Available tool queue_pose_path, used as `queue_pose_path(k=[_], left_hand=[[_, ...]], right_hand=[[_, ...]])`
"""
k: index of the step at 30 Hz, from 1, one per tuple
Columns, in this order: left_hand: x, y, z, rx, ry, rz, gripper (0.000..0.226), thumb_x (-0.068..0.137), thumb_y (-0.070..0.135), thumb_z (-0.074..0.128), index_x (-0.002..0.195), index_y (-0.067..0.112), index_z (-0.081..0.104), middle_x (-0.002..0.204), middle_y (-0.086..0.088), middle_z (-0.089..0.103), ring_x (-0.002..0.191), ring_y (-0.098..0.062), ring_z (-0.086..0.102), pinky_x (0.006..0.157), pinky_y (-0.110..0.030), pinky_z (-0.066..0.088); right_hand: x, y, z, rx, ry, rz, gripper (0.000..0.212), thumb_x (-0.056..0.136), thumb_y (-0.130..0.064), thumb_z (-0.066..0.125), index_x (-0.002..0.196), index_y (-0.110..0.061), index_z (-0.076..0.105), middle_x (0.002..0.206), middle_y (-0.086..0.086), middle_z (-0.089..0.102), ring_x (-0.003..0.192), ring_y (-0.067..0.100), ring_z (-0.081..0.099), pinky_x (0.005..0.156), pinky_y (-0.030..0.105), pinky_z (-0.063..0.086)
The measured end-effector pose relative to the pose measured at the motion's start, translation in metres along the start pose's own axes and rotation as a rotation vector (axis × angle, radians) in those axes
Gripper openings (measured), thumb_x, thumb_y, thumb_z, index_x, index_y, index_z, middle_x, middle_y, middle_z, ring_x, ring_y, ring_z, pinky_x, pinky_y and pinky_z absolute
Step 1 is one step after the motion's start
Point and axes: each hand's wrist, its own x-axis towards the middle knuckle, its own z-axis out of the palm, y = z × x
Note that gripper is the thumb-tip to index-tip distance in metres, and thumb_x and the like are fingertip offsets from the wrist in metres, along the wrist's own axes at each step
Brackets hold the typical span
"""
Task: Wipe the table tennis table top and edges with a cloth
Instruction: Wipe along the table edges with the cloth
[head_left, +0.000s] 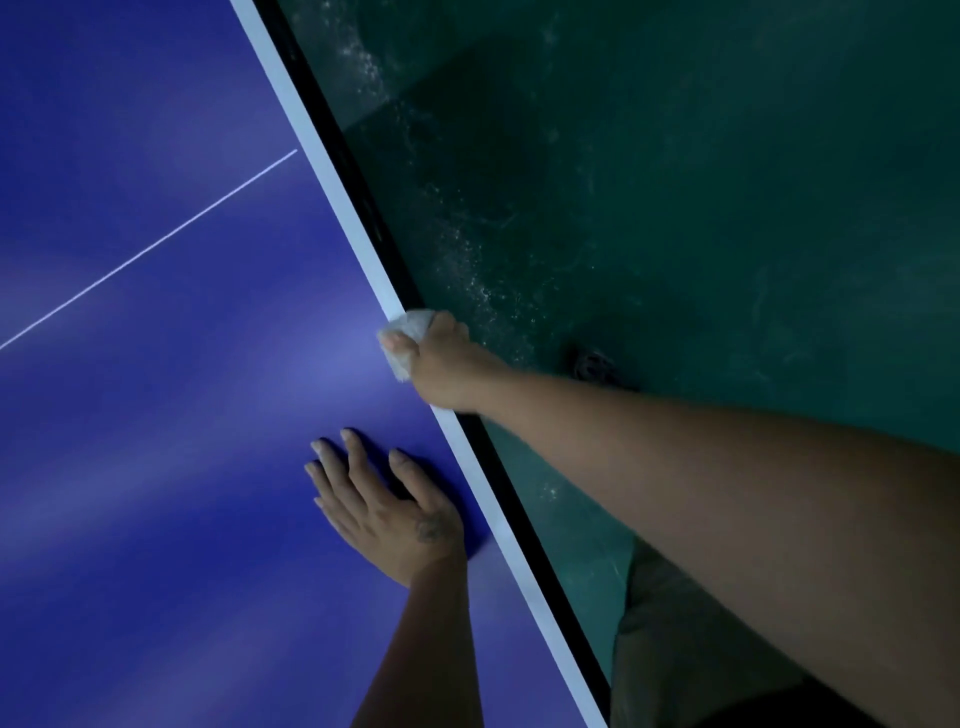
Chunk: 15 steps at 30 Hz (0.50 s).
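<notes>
Head view shows the right hand (442, 366) gripping a crumpled white cloth (411, 326), fingers curled round it and thumb lying across its top. The cloth sits right at the grip, pressed onto the white border line (332, 174) of the blue table top (156, 426) and wrapped over towards the black edge (366, 210) just beyond the knuckles. How far the cloth reaches down the side of the edge cannot be told, as the hand hides it.

Nearer the person than the grip, and inward from the border, the left hand (387, 506) lies flat on the blue surface with its fingers straight and slightly spread, holding nothing. Further from the grip, a thin white centre line (156, 245) crosses the blue and meets the border. On the outer side of the grip lies a dark green floor (701, 171) with pale scuffed patches, and a small dark object (593, 365), too dim to identify, shows just beyond the right forearm. Olive-coloured clothing (675, 654) appears below that forearm.
</notes>
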Motion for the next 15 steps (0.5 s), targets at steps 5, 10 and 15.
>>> queue_pose_path(k=[5,10,15], left_hand=[[-0.003,0.011,-0.003,-0.071,-0.065,-0.037,0.055,0.11,0.024,0.052,0.163,0.011,0.047,0.177,-0.008,0.031,0.167,-0.027,0.021,0.135,-0.054,0.018],[0.012,0.023,-0.005,-0.086,-0.063,-0.051,0.054,0.109,0.018,0.053,0.162,0.006,0.047,0.176,-0.013,0.032,0.166,-0.033,0.023,0.134,-0.059,0.018],[0.144,0.052,0.017,-0.169,-0.051,-0.01,0.049,0.113,0.019,0.051,0.16,0.007,0.05,0.174,-0.014,0.036,0.165,-0.034,0.025,0.135,-0.054,0.015]], right_hand=[[0.048,-0.048,-0.034,0.022,-0.076,-0.133,0.024,0.115,-0.037,0.048,0.122,-0.021,0.064,0.085,-0.005,0.067,0.078,0.007,0.068,0.092,0.027,0.058],[0.048,-0.068,-0.039,0.011,0.054,-0.115,0.039,0.114,-0.038,0.051,0.08,-0.019,0.051,0.072,-0.001,0.06,0.046,-0.001,0.059,0.045,0.004,0.038],[0.037,-0.048,-0.016,-0.022,0.013,0.043,0.051,0.112,-0.055,0.041,0.137,-0.011,0.047,0.14,0.017,0.054,0.12,0.035,0.061,0.099,0.043,0.045]])
